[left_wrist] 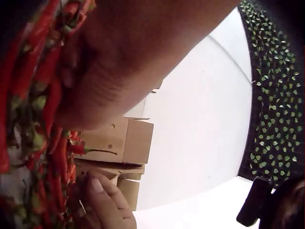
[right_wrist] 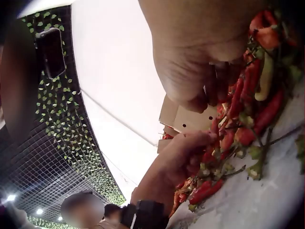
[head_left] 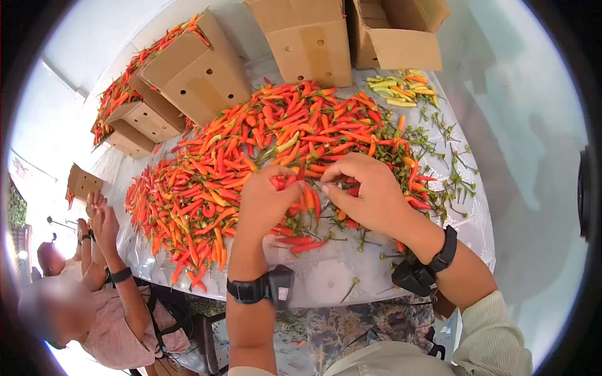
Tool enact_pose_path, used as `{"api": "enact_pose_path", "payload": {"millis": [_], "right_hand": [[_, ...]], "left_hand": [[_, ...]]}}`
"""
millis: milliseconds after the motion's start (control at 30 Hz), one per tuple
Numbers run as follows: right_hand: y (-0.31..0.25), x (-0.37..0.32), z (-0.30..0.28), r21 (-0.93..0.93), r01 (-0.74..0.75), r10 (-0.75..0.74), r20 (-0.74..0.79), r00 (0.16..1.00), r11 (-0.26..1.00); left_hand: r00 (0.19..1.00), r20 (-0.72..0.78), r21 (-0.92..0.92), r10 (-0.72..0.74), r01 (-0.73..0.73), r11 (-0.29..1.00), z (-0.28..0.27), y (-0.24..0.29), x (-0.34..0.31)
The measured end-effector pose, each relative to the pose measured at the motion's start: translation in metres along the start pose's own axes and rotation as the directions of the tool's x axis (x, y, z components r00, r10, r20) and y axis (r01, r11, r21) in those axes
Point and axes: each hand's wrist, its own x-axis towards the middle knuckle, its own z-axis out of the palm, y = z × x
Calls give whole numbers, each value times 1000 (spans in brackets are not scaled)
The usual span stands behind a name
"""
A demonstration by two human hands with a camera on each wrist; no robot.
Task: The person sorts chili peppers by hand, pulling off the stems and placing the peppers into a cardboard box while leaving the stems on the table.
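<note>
Many red and orange chilli peppers lay heaped across a table with a pale patterned cover, the pile running from the far left round to the hands. The left hand, just above the near side of the heap, was curled with thumb and fingers about a few red chillies. The right hand faced it closely, its fingers bent and the tips of thumb and forefinger separated by a narrow space; whether they pinched a stem could not be told. In the left wrist view, a red chilli with a long green stem showed just above the right hand's fingers.

Loose green stems were scattered over the right part of the table, some mixed into the heap beside the right hand. One single stem lay near the front edge. A smaller group of yellow chillies sat beyond, near the foot of a cardboard box with raised flaps. More cartons stood along the far side, and red chillies filled one at the left.

Both wrists wore black straps with camera units. At the left, a person in a pinkish shirt had raised hands.
</note>
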Motion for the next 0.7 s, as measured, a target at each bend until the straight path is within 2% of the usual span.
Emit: {"api": "enact_pose_path", "payload": {"millis": [67,167,200,267,367,467,567,600,700], "right_hand": [[-7,2,-3,-7,-34,34,11,999,999],[-10,-1,4,67,-14,17,-48,999,998],[-10,0,2,91,-37,41,-36,999,995],[-12,-1,2,156,-88,93,-21,995,984],[-7,0,1,42,-36,40,-109,993,998],[-2,2,6,50,62,-50,-218,975,997],[-4,0,1,-85,143,-150,-74,986,986],[0,-1,3,-165,189,-202,-65,977,968],[-3,-3,0,-212,141,-152,-41,987,967]], "left_hand": [[993,89,-407,-71,101,908,1,15,-5],[989,143,-662,44,63,747,1,22,-8],[990,126,-686,66,38,727,4,23,-8],[990,98,-718,104,-2,696,7,22,-8],[990,106,-732,88,18,681,5,24,-10],[995,73,-849,71,24,528,-3,14,-5],[990,130,-762,-50,132,634,-5,12,-3],[980,184,-685,-72,180,706,-2,17,-6],[926,375,-477,-51,240,846,5,19,-11]]}}
